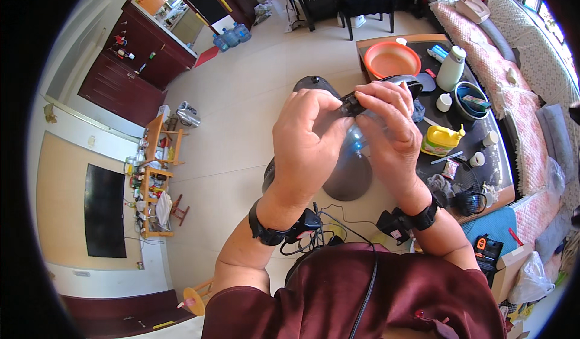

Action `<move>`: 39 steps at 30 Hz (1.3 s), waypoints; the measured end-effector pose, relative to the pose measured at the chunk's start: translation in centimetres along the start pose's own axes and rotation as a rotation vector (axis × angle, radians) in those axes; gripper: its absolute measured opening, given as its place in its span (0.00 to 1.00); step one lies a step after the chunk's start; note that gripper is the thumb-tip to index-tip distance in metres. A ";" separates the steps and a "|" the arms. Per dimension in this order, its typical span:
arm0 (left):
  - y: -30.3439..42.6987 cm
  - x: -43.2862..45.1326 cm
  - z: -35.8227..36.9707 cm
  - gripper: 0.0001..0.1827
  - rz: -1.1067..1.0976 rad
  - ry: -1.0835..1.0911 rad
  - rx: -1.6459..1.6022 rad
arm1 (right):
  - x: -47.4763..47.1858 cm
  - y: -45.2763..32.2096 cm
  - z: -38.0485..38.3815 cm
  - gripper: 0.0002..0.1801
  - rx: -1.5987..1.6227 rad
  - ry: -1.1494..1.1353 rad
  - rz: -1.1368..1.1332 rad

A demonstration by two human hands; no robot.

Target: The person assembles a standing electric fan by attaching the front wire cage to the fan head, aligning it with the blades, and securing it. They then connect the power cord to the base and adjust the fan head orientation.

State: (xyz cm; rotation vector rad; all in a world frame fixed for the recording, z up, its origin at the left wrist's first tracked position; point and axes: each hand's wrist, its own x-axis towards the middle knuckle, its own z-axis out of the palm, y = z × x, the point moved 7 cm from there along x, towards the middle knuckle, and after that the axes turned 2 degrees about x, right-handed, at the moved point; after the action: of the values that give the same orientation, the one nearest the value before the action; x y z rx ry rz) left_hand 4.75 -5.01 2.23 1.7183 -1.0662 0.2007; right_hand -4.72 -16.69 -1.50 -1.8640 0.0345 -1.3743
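Observation:
Both hands are raised in front of me and meet at a small dark cylindrical part point(351, 105). My left hand point(308, 144) pinches its left end between thumb and fingers. My right hand point(392, 133) grips the other end with thumb and fingertips. Behind and beyond the hands are dark rounded pieces, one at the upper left point(315, 84) and one at the upper right point(410, 84); whether they join the held part is hidden. Below, between the wrists, a dark round base point(348, 180) shows, with a translucent bluish piece point(356, 140) above it.
On the right, a low table point(506, 176) bears an orange basin point(392, 60), a thermos jug point(451, 68), a yellow bottle point(442, 139), cups and a small fan point(466, 202). A sofa point(528, 135) lies beyond. Cables point(337, 230) hang between my wrists.

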 end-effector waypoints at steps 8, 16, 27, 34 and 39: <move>1.2 0.3 0.3 0.13 0.116 -0.134 0.138 | -0.6 -0.4 -0.1 0.17 -0.098 0.105 -0.048; 0.7 0.2 0.5 0.12 0.004 -0.193 0.021 | 0.6 1.4 -2.0 0.24 -0.007 0.009 -0.105; 0.4 0.4 0.2 0.13 0.071 -0.167 0.112 | 4.9 8.5 -3.0 0.24 0.023 -0.649 0.066; 0.7 0.2 0.0 0.14 0.079 -0.171 0.143 | 7.2 12.1 -1.8 0.20 0.194 -0.892 0.325; 0.5 0.2 -0.2 0.19 0.050 -0.142 0.124 | 8.0 12.6 -3.4 0.16 0.284 -0.726 0.323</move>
State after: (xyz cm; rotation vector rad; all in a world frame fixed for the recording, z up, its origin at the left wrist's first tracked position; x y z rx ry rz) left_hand 4.59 -5.00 2.81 1.8394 -1.2234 0.1819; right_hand 1.05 -30.84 -2.50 -1.9034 -0.2081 -0.4130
